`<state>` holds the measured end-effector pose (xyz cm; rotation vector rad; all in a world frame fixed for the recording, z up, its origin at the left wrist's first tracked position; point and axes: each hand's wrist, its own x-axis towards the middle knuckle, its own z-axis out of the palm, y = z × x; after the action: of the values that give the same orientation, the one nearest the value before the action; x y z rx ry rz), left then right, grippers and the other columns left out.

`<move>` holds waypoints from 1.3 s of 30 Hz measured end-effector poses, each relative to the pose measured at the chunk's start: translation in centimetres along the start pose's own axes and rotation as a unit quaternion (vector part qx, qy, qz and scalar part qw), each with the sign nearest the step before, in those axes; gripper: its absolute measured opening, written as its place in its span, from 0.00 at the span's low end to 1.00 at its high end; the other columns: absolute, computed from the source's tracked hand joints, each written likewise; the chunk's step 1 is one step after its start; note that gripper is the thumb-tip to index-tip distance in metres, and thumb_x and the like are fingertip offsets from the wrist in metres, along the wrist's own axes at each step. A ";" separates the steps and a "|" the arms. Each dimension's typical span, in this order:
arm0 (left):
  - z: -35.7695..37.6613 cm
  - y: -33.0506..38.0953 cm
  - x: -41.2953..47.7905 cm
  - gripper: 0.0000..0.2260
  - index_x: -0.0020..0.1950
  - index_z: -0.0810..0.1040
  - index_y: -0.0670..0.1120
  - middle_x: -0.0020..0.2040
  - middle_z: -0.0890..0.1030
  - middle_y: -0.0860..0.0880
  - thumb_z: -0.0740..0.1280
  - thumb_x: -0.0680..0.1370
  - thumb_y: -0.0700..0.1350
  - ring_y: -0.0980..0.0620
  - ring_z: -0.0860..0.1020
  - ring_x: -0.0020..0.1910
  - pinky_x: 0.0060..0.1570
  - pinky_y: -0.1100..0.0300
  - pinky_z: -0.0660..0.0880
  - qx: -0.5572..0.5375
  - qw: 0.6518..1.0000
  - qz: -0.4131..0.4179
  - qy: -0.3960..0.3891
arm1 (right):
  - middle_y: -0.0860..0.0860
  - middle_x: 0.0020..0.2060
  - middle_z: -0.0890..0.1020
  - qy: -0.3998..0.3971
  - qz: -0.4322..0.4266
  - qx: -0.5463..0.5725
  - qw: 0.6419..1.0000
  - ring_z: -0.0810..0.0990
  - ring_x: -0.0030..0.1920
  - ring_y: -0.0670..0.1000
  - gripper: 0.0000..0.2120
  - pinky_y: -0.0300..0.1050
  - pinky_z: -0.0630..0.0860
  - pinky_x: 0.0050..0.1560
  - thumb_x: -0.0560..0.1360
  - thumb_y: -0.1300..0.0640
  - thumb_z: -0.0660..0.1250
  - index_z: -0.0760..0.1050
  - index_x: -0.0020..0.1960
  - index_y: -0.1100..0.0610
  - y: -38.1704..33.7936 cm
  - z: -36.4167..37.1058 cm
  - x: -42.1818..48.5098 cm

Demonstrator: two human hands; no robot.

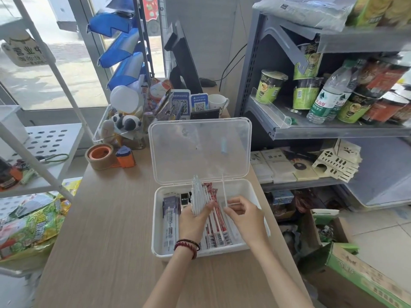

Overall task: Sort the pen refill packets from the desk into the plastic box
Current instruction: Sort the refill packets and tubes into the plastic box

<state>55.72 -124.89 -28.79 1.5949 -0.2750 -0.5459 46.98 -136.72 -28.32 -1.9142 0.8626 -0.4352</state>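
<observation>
A white plastic box (160, 192) sits open on the wooden desk, its clear lid (200, 150) standing up behind it. Inside lie purple-and-white refill packets (170, 221) at the left and red-and-white packets (216, 227) in the middle. Over the box, my left hand (193, 221) grips a fanned bunch of clear refill packets (199, 196), held upright. My right hand (244, 215) is just right of it, fingertips pinched on one thin clear packet (224, 192) that stands up from the box.
A brown tape roll (100, 156) and an orange dispenser (126, 157) sit at the desk's back left, beside a clear bin of toys (120, 125). QR signs (191, 105) and a mug (218, 103) stand behind the lid. Grey shelves (333, 130) flank the right.
</observation>
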 end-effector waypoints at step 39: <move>-0.2 0.1 -0.1 0.12 0.45 0.81 0.43 0.19 0.70 0.57 0.71 0.72 0.52 0.63 0.66 0.19 0.22 0.68 0.65 -0.010 0.999 -0.021 0.047 | 0.43 0.40 0.84 0.039 -0.035 -0.092 0.994 0.81 0.41 0.39 0.04 0.27 0.73 0.40 0.75 0.54 0.71 0.82 0.48 0.53 1.2 1.2 -0.2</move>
<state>55.77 -124.64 -28.70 1.6049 -0.1640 -0.5030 47.11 -136.14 -29.91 -2.1133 0.9159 -0.4886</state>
